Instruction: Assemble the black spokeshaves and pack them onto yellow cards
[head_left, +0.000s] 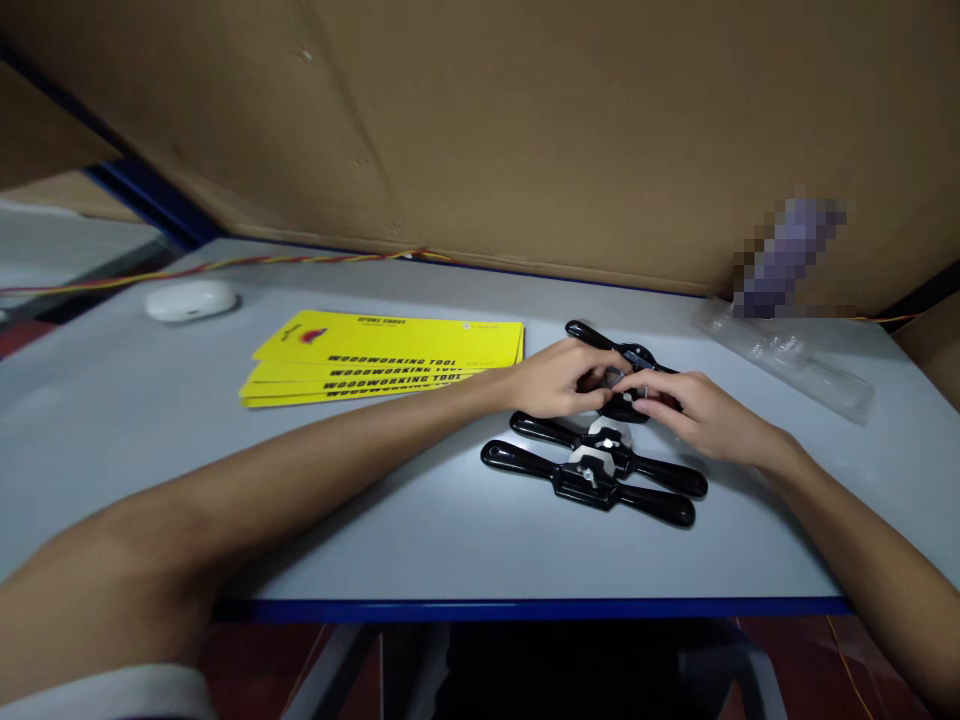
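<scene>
Black spokeshaves lie on the grey table. The front spokeshave (585, 485) and the second spokeshave (544, 430) are in plain sight, each with a pale blade and a silver screw. Behind them, my hands meet over the third spokeshave (626, 410), hiding most of it. My left hand (559, 378) is closed with its fingertips on this tool's left and middle part. Thumb and fingers of my right hand (701, 410) pinch near its central screw; the exact contact is partly hidden. A further spokeshave (592, 335) at the back is partly covered by my fingers.
Yellow printed cards (390, 345) lie fanned left of my hands. A white rounded case (191, 300) sits at far left. Clear plastic packaging (787, 360) rests at the right, near a blurred-out purple item (791, 255). A cardboard wall (525, 130) closes off the back.
</scene>
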